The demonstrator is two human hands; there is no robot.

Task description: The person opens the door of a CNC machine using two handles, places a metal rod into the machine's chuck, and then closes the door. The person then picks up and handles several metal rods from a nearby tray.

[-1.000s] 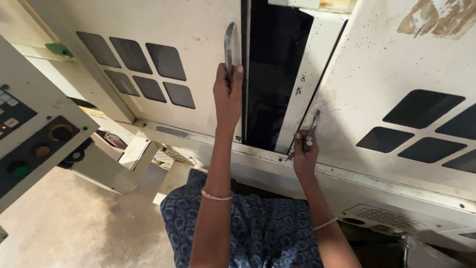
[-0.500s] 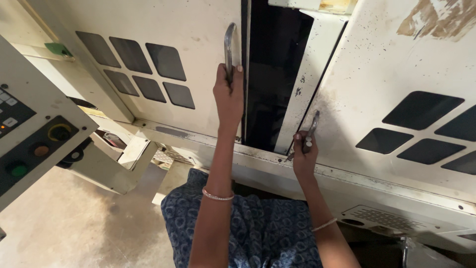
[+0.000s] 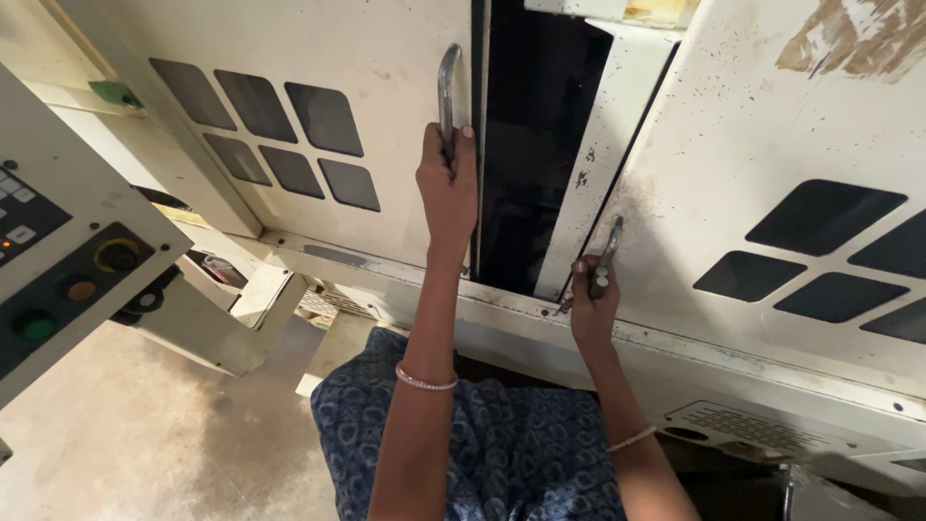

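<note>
My left hand [image 3: 447, 183] is wrapped around the lower part of a curved metal handle [image 3: 449, 82] on the left sliding door [image 3: 318, 58] of a cream machine enclosure. My right hand [image 3: 590, 301] grips a second metal handle [image 3: 610, 241] on the right door [image 3: 772, 125]. Between the two doors a dark vertical gap [image 3: 535, 145] stands open, showing a black interior. Each door has several dark rhombus-shaped window panes [image 3: 280, 130]. A bangle sits on each of my wrists.
A control panel [image 3: 58, 270] with round buttons and a knob juts out at the left. Below it is a cream bracket box [image 3: 227, 309] and a dusty concrete floor [image 3: 116, 425]. A vented grille [image 3: 748, 429] sits at the lower right.
</note>
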